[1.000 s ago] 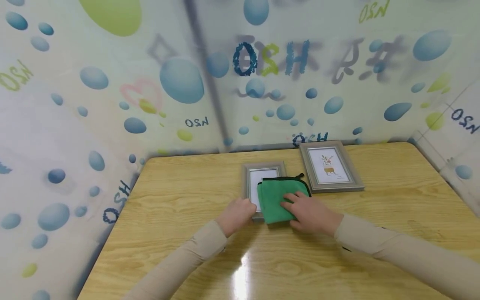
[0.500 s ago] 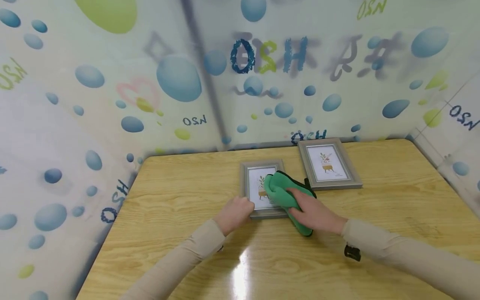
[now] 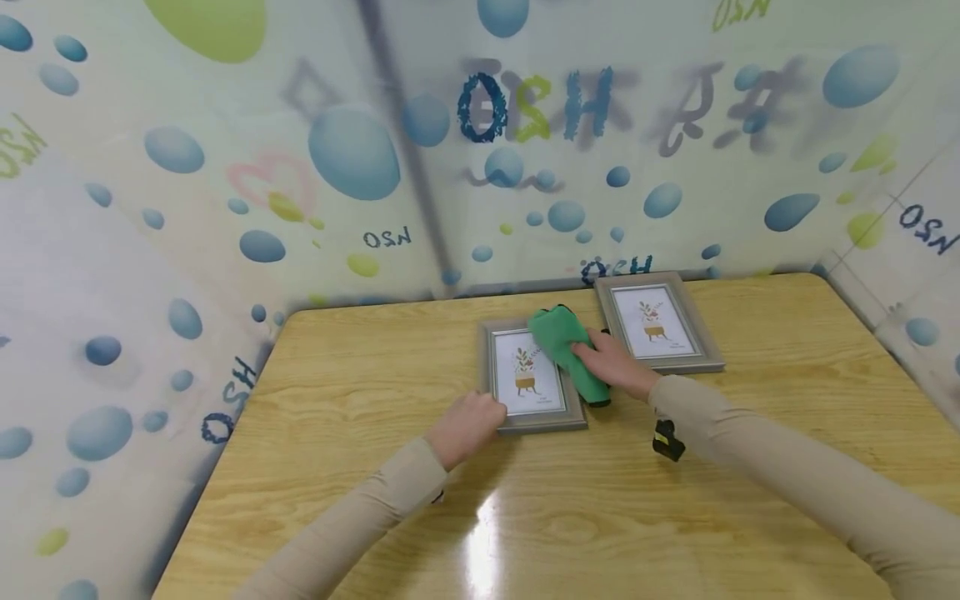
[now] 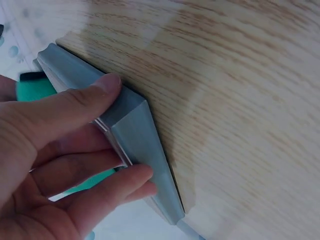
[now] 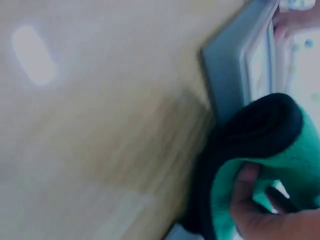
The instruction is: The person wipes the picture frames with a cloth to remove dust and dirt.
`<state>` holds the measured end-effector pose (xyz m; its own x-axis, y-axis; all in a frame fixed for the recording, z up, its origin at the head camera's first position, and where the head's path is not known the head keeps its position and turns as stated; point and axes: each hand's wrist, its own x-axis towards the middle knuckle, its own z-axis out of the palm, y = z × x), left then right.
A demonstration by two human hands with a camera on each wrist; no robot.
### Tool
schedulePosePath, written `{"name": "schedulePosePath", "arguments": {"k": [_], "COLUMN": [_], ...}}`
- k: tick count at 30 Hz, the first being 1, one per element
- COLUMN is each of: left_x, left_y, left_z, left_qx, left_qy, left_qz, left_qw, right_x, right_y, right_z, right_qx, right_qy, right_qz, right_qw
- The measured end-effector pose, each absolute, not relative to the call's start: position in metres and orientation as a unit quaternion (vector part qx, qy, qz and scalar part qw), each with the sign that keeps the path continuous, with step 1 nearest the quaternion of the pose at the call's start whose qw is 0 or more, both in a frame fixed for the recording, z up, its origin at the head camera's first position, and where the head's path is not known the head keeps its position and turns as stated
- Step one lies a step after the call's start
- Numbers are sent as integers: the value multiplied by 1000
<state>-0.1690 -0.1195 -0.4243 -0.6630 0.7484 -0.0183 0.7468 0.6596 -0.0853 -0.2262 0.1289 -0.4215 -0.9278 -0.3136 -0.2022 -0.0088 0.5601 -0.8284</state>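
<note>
A grey picture frame (image 3: 534, 425) with a potted-plant print lies face up on the table. At its near left corner my left hand (image 3: 468, 427) grips it; the left wrist view has the thumb on one side of the corner (image 4: 131, 112) and the fingers on the other. My right hand (image 3: 615, 364) holds a bunched green cloth (image 3: 562, 342) with black edging over the frame's right side, covering its far right corner. In the right wrist view, blurred, the cloth (image 5: 305, 165) is folded over and the thumb and a finger press into it.
A second grey picture frame (image 3: 705, 354) with a similar print lies to the right, close to my right hand. Both frames sit on a wood-grain table (image 3: 360, 375). Behind it rises a wall (image 3: 315, 208) patterned with coloured drops and letters.
My right hand has moved the cloth away from me, up along the frame's right side, and the cloth has gone from spread to bunched. The print is uncovered. My left hand stays at the corner.
</note>
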Motion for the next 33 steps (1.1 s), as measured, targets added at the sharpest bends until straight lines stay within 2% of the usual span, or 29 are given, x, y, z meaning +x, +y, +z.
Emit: {"name": "schedulePosePath", "arguments": {"k": [5,9,13,21,24,28,33], "left_x": [-169,-169,-169,-167,-168,-169,-169], "left_y": [-119,-118,-117,-120,-122,-123,-121], "left_z": [-423,-423,-423,-421,-422,-422,-423], "left_qx": [-409,-409,-405,-404,-406,-411,-422], "left_qy": [-911,-911,-913,-913,-913,-910,-905], "left_qz": [41,53,58,50,48,46,47], "left_qw": [4,1,-3,8,12,10,11], "right_x": [-251,-254,-241,-188,-183,-196,-230], "right_y": [126,127,130,135,132,127,124], "right_z": [-423,-421,-424,-424,-423,-422,-423], "right_qx": [-89,-98,-117,-194,-213,-212,-191], "right_qy": [860,867,875,884,885,888,903], "right_qz": [-473,-456,-439,-403,-395,-389,-362], "right_qw": [171,172,167,136,123,121,128]}}
